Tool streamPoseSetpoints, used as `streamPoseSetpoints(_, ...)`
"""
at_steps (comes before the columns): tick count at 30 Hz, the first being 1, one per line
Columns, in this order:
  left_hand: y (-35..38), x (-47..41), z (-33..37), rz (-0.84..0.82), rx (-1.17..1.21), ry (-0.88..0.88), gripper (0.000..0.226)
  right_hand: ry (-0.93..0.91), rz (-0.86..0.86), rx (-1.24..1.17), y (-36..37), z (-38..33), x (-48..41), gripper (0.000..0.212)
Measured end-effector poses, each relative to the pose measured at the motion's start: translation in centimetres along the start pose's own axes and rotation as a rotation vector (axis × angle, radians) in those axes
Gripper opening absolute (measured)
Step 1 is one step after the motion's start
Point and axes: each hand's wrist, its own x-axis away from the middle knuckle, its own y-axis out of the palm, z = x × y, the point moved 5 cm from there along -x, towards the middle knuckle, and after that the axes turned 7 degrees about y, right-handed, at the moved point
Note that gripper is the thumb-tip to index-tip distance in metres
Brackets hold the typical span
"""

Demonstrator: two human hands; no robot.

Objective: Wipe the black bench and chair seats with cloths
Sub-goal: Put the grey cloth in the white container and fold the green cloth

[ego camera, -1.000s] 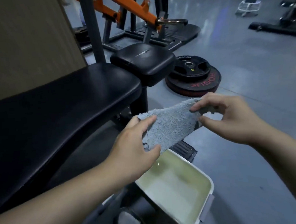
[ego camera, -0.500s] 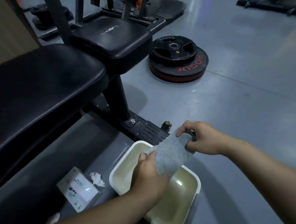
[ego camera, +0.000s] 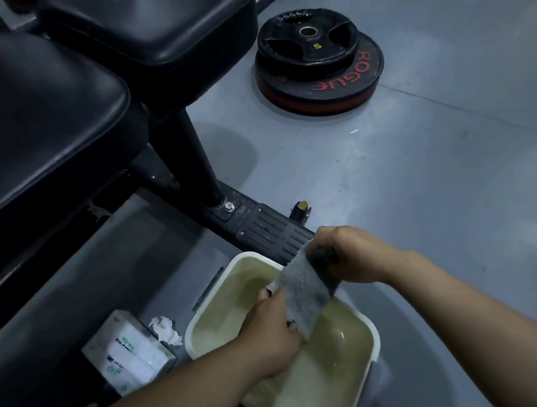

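Black padded vinyl bench (ego camera: 45,122) and square black seat pad (ego camera: 156,31) sit up-left of the hands, unwiped. Stacked black weight plates (ego camera: 318,62) ahead read "ROGUE" and "5". White rectangular plastic basin (ego camera: 223,303) of murky water lies under the hands. Grey terry cloth (ego camera: 307,292), gripped by left hand (ego camera: 272,332) and right hand (ego camera: 352,255), has dropped from bench height to over the basin. Likely a rinse before wiping.

Tissue pack (ego camera: 130,359) left of basin (ego camera: 202,320), bench (ego camera: 36,123) behind
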Motion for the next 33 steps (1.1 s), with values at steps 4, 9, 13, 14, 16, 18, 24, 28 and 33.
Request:
streamPoseSetpoints(4, 1.2, -1.1, -0.8, -0.133, -0.070, -0.051, 0.100, -0.019, 0.015, -0.036, 0.9, 0.3, -0.5, 0.038)
streamPoseSetpoints(9, 1.8, -1.8, 0.3, -0.189, -0.089, -0.124, 0.100, -0.009, 0.037, -0.060, 2.6, 0.6, -0.6, 0.038)
streamPoseSetpoints(13, 0.1, -1.6, 0.7, -0.120, -0.214, -0.212, 0.079, 0.012, 0.139, -0.102, 3.0, 0.8, -0.1, 0.047)
streamPoseSetpoints(14, -0.8, -1.3, 0.9, -0.082, -0.286, -0.206, 0.077, 0.016, 0.179, -0.130, 2.8, 0.7, 0.2, 0.049)
streamPoseSetpoints(16, -3.0, -0.8, 1.5, -0.002, -0.495, -0.102, 0.082, 0.016, 0.235, -0.195, 2.1, 0.2, 1.2, 0.054)
streamPoseSetpoints(18, -5.1, -0.2, 2.4, 0.044, -0.708, 0.105, 0.085, 0.001, 0.277, -0.270, 1.2, -0.6, 2.4, 0.054)
streamPoseSetpoints(24, -10.1, 3.5, 6.1, 0.155, -0.854, 0.411, 0.091, -0.033, 0.421, -0.401, -3.0, -4.3, 6.8, 0.061)
streamPoseSetpoints(28, -14.3, 7.3, 8.3, 0.295, -0.780, 0.421, 0.092, -0.103, 0.483, -0.397, -5.9, -7.5, 10.0, 0.066)
streamPoseSetpoints(33, -18.4, 13.2, 10.1, 0.429, -0.786, 0.438, 0.092, -0.227, 0.562, -0.291, -9.6, -13.5, 14.3, 0.071)
